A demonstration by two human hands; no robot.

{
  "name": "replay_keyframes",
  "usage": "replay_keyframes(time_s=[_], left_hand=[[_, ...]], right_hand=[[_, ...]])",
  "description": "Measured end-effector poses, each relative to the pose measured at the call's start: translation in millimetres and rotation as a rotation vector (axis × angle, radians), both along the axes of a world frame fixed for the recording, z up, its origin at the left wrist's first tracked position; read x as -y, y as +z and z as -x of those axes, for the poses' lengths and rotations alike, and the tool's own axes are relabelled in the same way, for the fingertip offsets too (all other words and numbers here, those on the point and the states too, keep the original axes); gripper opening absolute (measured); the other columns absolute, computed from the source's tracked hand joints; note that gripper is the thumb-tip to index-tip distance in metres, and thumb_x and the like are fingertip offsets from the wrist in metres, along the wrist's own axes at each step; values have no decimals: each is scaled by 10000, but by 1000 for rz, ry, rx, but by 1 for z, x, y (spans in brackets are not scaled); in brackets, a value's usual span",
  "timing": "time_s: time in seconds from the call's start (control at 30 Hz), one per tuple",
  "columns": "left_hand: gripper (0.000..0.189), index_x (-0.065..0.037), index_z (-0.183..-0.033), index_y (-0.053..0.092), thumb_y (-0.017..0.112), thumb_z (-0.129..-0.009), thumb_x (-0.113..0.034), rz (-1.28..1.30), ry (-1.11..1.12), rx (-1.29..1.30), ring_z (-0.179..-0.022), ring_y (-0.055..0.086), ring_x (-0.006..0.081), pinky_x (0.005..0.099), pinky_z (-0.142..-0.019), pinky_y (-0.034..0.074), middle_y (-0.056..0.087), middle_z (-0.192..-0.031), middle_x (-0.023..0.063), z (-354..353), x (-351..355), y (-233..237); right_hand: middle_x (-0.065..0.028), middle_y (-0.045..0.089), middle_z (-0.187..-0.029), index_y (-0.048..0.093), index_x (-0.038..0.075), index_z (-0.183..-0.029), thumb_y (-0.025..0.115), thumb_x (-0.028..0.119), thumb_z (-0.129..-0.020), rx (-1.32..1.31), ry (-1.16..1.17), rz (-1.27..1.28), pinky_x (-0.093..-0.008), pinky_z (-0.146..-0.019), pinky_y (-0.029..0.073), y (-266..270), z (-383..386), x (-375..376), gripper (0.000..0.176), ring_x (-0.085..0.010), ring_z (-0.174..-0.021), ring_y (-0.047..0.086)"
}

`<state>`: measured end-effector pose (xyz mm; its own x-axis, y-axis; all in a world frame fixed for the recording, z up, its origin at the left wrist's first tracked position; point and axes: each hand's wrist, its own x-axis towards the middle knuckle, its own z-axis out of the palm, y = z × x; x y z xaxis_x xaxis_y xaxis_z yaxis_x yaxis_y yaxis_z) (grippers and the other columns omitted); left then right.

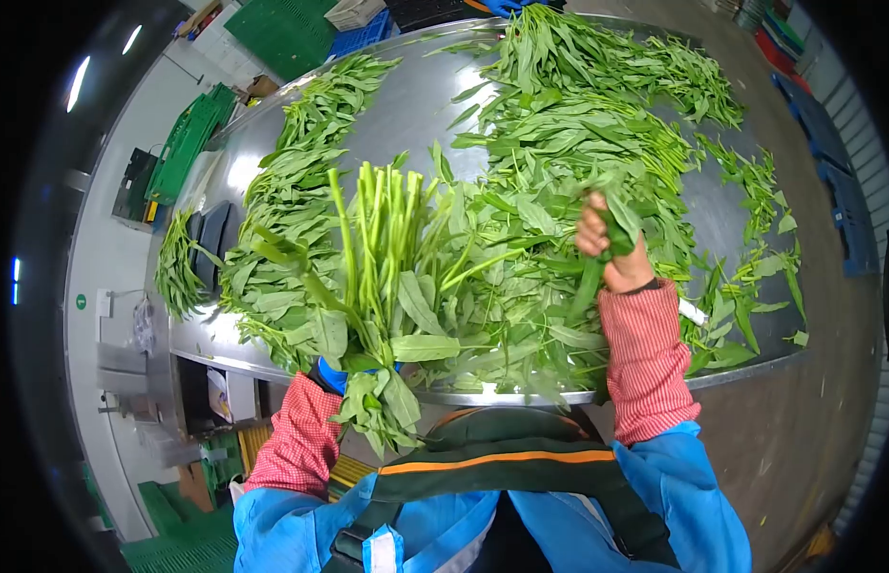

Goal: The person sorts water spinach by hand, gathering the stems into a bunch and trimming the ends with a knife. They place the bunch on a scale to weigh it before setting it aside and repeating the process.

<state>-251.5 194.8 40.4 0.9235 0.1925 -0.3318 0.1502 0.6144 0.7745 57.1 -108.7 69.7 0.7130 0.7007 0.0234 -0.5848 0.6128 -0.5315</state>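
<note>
A bunch of water spinach (pixel 392 229) stands with its cut stems up, its leaves hanging below my left hand (pixel 332 375). That hand wears a blue glove and is closed around the bunch, mostly hidden behind the leaves. My right hand (pixel 616 253), bare, is raised over the table and closed on a few green leaves (pixel 619 227). Beneath and between my hands lies a wide heap of loose water spinach (pixel 530 215). A second long row of leafy stems (pixel 301 181) runs along the table's left side.
The greens lie on a metal table (pixel 397 115) with a raised rim. Scattered leaves (pixel 750 286) lie at the right, near a small white object (pixel 693 312). Across the table is another person's blue-gloved hand (pixel 509 6). Green crates (pixel 189 143) stand at the left, blue pallets (pixel 846 205) at the right.
</note>
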Motion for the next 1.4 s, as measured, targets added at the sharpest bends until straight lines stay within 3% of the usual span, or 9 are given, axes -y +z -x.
replay_keyframes(time_s=[0.13, 0.23, 0.33, 0.47, 0.77, 0.87, 1.0, 1.27, 1.4], left_hand=[[369, -51, -1222, 520, 542, -880, -186, -260, -256, -79, -965, 588, 165, 301, -821, 503, 597, -1097, 70, -16, 12, 7], [485, -44, -1228, 523, 668, -768, -93, -535, -473, -92, -984, 577, 159, 291, -835, 488, 593, -1124, 73, -31, 16, 25], [573, -29, -1237, 513, 697, -694, -34, -407, -397, -199, -1023, 570, 161, 306, -881, 477, 587, -1149, 66, -31, 21, 48], [530, -14, -1215, 534, 664, -701, -3, -543, -305, -413, -869, 614, 127, 269, -784, 497, 644, -1002, 50, -27, 18, 52], [537, -4, -1233, 511, 670, -720, 20, -558, -197, -249, -876, 624, 150, 286, -809, 499, 640, -1056, 76, -56, 36, 50], [618, -17, -1282, 461, 659, -703, 69, -529, -173, -207, -941, 614, 176, 310, -852, 496, 614, -1122, 95, -55, 26, 35], [625, -24, -1267, 459, 673, -688, 72, -548, -85, -285, -985, 597, 170, 304, -848, 492, 605, -1134, 80, -44, 19, 39], [610, -25, -1246, 452, 685, -685, 23, -756, -101, -206, -999, 582, 180, 302, -883, 465, 602, -1117, 84, -57, 28, 45], [661, -15, -1273, 430, 711, -675, -11, -962, -100, -183, -1013, 575, 181, 304, -896, 455, 599, -1127, 99, -60, 31, 51]], right_hand=[[-3, 629, -803, 554, 13, -1136, 664, 110, -836, 230, 268, 673, -244, -589, 490, 38, 55, -48, 334, -114, -643, 580], [-48, 642, -922, 594, 14, -1075, 644, 68, -816, 476, 81, 345, -316, -799, 487, 1, 65, -70, 269, -158, -862, 604], [-39, 643, -834, 607, 35, -951, 662, 157, -826, 208, -127, 559, -303, -694, 503, 25, 41, -38, 182, -143, -726, 623], [4, 552, -695, 525, 65, -974, 653, 173, -846, -73, 12, -109, -201, -480, 432, -5, -3, 11, 211, -68, -517, 486], [-77, 627, -904, 392, 34, -1309, 732, 186, -774, 818, 190, 523, -214, -625, 473, 28, 83, -57, 652, -101, -730, 595], [-27, 607, -776, 486, 4, -1189, 718, 201, -792, 339, -8, 704, -222, -597, 472, 31, 56, -42, 501, -82, -664, 564], [0, 540, -687, 541, 25, -1000, 688, 269, -832, -77, -142, -51, -254, -554, 477, -1, -9, 21, 330, -98, -642, 560], [-187, 616, -1073, 534, -37, -1184, 739, 314, -763, 1125, -104, 887, -329, -883, 462, 7, 59, -43, 586, -237, -1000, 592], [-204, 612, -1122, 595, -82, -1100, 696, 281, -804, 777, 49, 764, -317, -911, 455, 29, 44, -28, 479, -215, -1045, 583]])
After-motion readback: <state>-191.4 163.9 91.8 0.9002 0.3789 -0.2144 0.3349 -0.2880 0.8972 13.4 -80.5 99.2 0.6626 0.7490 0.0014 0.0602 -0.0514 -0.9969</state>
